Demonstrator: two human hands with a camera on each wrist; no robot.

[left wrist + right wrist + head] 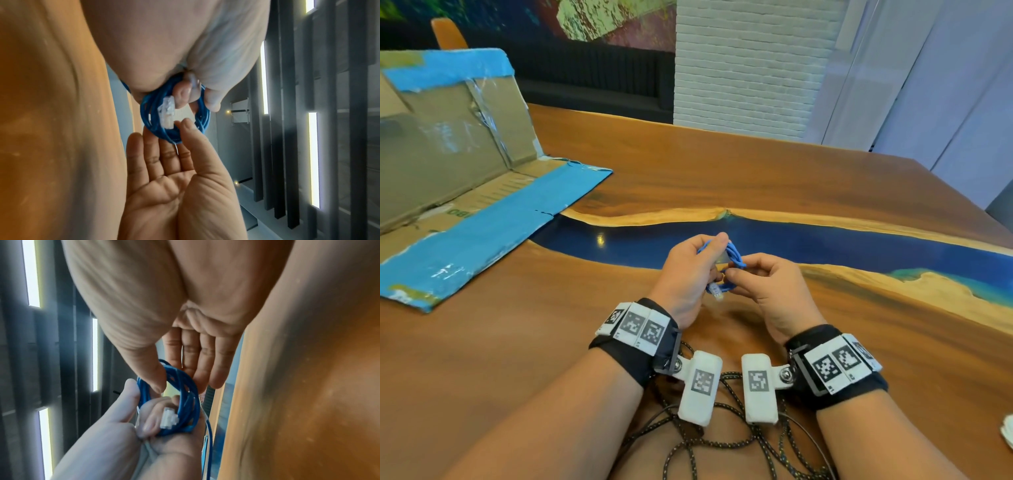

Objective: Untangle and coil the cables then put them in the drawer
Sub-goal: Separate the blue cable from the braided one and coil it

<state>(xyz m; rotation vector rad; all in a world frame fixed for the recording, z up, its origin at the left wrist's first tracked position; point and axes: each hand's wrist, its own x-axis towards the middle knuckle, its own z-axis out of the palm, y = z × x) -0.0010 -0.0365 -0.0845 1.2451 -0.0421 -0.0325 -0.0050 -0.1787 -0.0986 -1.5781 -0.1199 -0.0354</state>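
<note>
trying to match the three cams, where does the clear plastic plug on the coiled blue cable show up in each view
Head: the clear plastic plug hangs low at centre, below the left hand.
Left wrist: the plug lies mid-frame across the coiled blue cable.
Right wrist: the plug sits lower centre, inside the coil, beside the left hand's fingers.
Shared landmark: the right hand pinching the coil's opposite side.

White brick wall (750, 65) behind a wooden table (722, 171) with blue resin strip.
</note>
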